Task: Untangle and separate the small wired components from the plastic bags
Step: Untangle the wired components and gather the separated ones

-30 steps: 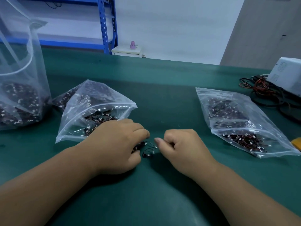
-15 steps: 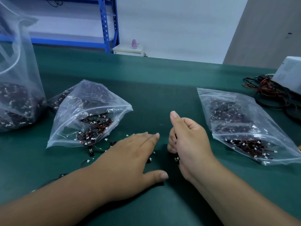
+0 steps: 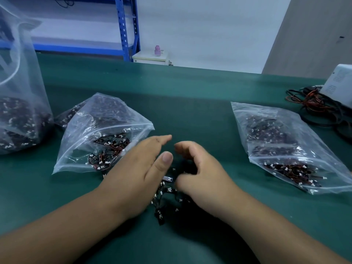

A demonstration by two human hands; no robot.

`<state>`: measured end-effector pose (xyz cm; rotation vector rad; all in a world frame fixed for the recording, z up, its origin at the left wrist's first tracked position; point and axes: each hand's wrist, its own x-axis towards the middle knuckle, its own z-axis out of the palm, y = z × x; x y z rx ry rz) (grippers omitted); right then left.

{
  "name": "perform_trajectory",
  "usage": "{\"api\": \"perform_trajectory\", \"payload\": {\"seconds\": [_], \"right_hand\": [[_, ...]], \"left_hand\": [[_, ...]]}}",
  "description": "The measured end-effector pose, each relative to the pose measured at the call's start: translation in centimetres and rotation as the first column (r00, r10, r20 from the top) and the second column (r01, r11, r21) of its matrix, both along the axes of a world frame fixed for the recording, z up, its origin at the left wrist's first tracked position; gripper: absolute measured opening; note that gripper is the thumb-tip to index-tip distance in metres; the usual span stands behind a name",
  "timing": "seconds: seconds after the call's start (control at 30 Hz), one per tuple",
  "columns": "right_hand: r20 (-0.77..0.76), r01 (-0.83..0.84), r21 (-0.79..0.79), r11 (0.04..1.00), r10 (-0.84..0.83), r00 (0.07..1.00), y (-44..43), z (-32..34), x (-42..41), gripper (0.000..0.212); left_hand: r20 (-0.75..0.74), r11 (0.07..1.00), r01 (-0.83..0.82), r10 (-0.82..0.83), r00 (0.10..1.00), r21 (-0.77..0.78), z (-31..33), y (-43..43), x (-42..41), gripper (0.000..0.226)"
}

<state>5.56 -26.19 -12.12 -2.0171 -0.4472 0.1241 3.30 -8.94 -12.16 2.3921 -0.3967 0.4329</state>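
Observation:
A loose clump of small black wired components (image 3: 165, 197) with white connectors lies on the green table between my hands. My left hand (image 3: 137, 174) lies flat with straight fingers, pressing on the clump's left side next to the mouth of the left plastic bag (image 3: 99, 130). My right hand (image 3: 200, 172) is cupped over the clump's right side, its fingers curled down onto the components; what is under the palm is hidden. The left bag is open, with red-and-black wired parts at its mouth. The right plastic bag (image 3: 282, 141) lies apart from both hands.
A tall, large plastic bag (image 3: 21, 111) of the same parts stands at the far left. Coiled red and black cables (image 3: 316, 105) and a white device (image 3: 339, 82) sit at the back right. Blue shelving (image 3: 127, 27) stands beyond the table (image 3: 190, 92).
My right hand came down from an upright pose and curled over the clump. My left hand slid right and forward against it. More components now lie gathered between the hands.

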Motion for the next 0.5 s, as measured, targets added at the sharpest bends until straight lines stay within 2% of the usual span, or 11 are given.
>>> {"api": "perform_trajectory", "payload": {"seconds": [0.07, 0.13, 0.2, 0.27, 0.37, 0.5], "right_hand": [[0.073, -0.109, -0.257, 0.96, 0.132, 0.989, 0.1, -0.1, -0.3, 0.084], [0.169, -0.124, -0.44, 0.889, 0.218, 0.961, 0.3, -0.4, -0.4, 0.103], [0.233, -0.102, -0.511, 0.854, 0.252, 0.939, 0.5, -0.6, -0.8, 0.114], [0.257, -0.103, -0.53, 0.841, 0.275, 0.927, 0.9, -0.7, -1.3, 0.117], [0.298, -0.087, -0.517, 0.851, 0.274, 0.914, 1.3, -0.9, -1.8, 0.108], [0.399, -0.001, -0.481, 0.877, 0.22, 0.89, 1.7, -1.5, -2.1, 0.058]], "left_hand": [[-0.121, 0.997, -0.026, 0.017, 0.993, -0.075, -0.8, 0.2, 0.6, 0.091], [-0.161, 0.97, -0.021, -0.019, 0.987, -0.242, -1.2, 0.1, 1.0, 0.085], [-0.214, 0.889, -0.033, -0.074, 0.974, -0.458, -1.1, -0.4, 1.1, 0.075], [-0.259, 0.786, -0.055, -0.137, 0.956, -0.615, -1.1, -1.0, 1.1, 0.071], [-0.31, 0.666, -0.113, -0.185, 0.933, -0.737, -0.7, -1.8, 0.9, 0.063], [-0.348, 0.607, -0.186, -0.159, 0.924, -0.773, -0.3, -2.7, 0.5, 0.064]]}}
